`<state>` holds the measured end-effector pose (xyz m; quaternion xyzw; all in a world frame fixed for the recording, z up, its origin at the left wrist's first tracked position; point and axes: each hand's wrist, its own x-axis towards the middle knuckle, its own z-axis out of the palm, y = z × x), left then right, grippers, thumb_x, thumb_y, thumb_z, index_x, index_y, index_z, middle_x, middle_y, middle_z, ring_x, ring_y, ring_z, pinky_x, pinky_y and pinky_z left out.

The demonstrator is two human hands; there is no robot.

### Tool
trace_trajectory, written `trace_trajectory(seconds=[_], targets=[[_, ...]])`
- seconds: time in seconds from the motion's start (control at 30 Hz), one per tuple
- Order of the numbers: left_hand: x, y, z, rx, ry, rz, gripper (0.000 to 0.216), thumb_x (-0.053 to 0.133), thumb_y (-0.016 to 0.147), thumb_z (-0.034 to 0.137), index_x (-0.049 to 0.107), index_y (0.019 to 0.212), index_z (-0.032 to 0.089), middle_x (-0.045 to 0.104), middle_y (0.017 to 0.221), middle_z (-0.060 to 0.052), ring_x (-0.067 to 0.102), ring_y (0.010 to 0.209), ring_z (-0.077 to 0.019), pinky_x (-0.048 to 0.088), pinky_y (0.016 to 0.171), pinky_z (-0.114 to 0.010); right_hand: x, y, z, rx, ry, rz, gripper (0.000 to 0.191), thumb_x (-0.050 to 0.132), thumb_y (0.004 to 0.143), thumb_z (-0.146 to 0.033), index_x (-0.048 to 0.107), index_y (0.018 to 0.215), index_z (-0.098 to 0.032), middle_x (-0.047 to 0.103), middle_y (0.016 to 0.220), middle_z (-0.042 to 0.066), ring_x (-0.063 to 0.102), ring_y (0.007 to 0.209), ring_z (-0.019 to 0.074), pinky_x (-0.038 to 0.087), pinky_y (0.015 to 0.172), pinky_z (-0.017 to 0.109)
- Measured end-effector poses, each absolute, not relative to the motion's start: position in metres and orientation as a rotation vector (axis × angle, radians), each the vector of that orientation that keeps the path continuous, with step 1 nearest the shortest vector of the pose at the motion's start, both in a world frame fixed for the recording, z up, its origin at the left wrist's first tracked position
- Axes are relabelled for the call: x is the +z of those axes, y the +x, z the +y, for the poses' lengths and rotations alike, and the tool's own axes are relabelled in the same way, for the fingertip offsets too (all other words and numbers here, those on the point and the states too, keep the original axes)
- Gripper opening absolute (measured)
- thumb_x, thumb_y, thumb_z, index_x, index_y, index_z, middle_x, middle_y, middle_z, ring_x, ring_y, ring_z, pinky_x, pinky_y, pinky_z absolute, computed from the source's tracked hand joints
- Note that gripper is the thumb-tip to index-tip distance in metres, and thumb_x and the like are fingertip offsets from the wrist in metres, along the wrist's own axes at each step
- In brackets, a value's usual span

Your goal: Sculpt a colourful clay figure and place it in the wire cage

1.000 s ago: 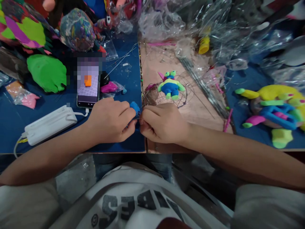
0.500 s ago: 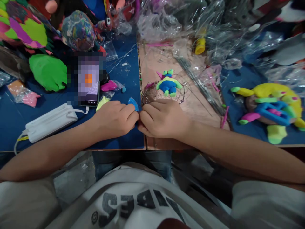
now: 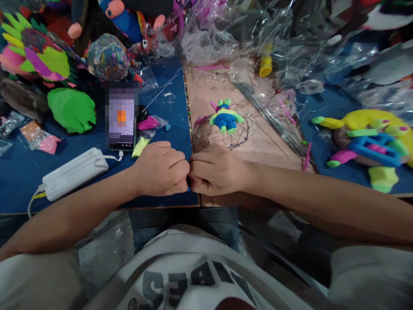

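Observation:
My left hand point(image 3: 163, 168) and my right hand point(image 3: 219, 168) are both closed, knuckles up, and meet over the seam near the table's front edge. Between them they pinch a small packet of blue clay, mostly hidden; only a speck of blue shows below the fingertips. Just beyond my right hand stands a small clay figure point(image 3: 225, 118) with a blue and yellow body and green eyes, arms and feet, on a tangle of thin wire point(image 3: 247, 134). A yellow clay packet point(image 3: 140, 146) lies by my left hand.
A phone point(image 3: 121, 120) is cabled to a white power bank point(image 3: 75, 173) at left. Green clay point(image 3: 71, 110) and a multicoloured clay ball point(image 3: 108, 58) sit behind. Metal rods point(image 3: 269, 118), clear plastic bags point(image 3: 209, 41) and a yellow clay figure point(image 3: 374, 118) occupy the right side.
The blue packet that stuck up past my fingers has dropped out of sight between my hands. Both fists have turned slightly and stay together. The whole view has shifted a little.

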<state>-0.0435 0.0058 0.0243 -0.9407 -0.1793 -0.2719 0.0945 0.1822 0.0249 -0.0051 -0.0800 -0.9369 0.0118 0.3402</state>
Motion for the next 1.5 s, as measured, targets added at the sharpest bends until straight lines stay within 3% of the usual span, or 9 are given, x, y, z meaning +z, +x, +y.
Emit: trace_trajectory(seconds=[0.2,0.5,0.7,0.8,0.9,1.13,1.5], targets=[[0.037,-0.058,0.012,-1.034,-2.828,-0.749,0.03,0.047,0.1,0.019,0.047,0.071,0.026,0.052,0.06,0.0,0.044,0.056,-0.0182,0.037,0.057,-0.036,0.004,0.187,0.021,0.247,-0.213,-2.346,0.026,0.049,0.104,-0.016,0.052,0.079,-0.024,0.052,0.068,-0.003,0.045,0.059,0.0136,0.038,0.059,0.029],[0.028,-0.052,0.002,-0.944,-2.674,-1.045,0.009,0.057,0.091,0.022,0.062,0.083,0.022,0.066,0.07,-0.002,0.055,0.06,-0.0198,0.036,0.06,-0.037,-0.001,0.182,0.025,0.137,-0.472,-2.232,0.017,0.053,0.097,-0.014,0.058,0.083,-0.022,0.06,0.07,-0.002,0.05,0.059,0.0127,0.038,0.058,0.028],[0.024,-0.052,0.005,-0.821,-2.735,-1.038,0.023,0.051,0.101,0.022,0.066,0.084,0.02,0.066,0.069,-0.002,0.059,0.06,-0.0188,0.037,0.061,-0.036,-0.001,0.182,0.019,0.207,-0.689,-2.284,0.011,0.054,0.094,-0.021,0.062,0.086,-0.02,0.061,0.068,-0.002,0.052,0.058,0.014,0.037,0.059,0.029],[0.02,-0.053,0.007,-0.725,-2.748,-1.02,0.029,0.049,0.104,0.026,0.066,0.081,0.02,0.065,0.069,-0.003,0.06,0.061,-0.0189,0.035,0.061,-0.036,0.0,0.179,0.018,0.227,-0.807,-2.3,0.022,0.051,0.1,-0.03,0.06,0.083,-0.02,0.056,0.063,-0.002,0.048,0.055,0.0141,0.03,0.056,0.03],[0.019,-0.055,0.008,-0.729,-2.721,-0.999,0.031,0.05,0.105,0.027,0.064,0.079,0.02,0.064,0.067,-0.002,0.058,0.06,-0.0186,0.033,0.06,-0.036,0.004,0.177,0.017,0.178,-0.814,-2.332,0.029,0.046,0.105,-0.027,0.056,0.079,-0.021,0.055,0.062,-0.001,0.048,0.055,0.0142,0.027,0.055,0.031],[0.029,-0.062,0.006,-0.962,-2.484,-1.223,0.027,0.052,0.1,0.025,0.056,0.074,0.023,0.058,0.063,-0.001,0.053,0.059,-0.0186,0.03,0.06,-0.037,0.018,0.185,0.016,0.022,-0.815,-2.236,0.033,0.052,0.104,-0.021,0.05,0.071,-0.023,0.056,0.06,-0.001,0.05,0.055,0.0139,0.035,0.056,0.03],[0.023,-0.055,0.011,-0.892,-2.851,-1.005,0.015,0.052,0.102,0.02,0.062,0.091,0.019,0.069,0.082,-0.005,0.066,0.071,-0.0189,0.044,0.06,-0.031,0.012,0.185,0.02,0.042,-0.668,-2.272,0.021,0.05,0.103,-0.02,0.062,0.086,-0.019,0.06,0.069,-0.001,0.053,0.06,0.0148,0.034,0.059,0.032]])
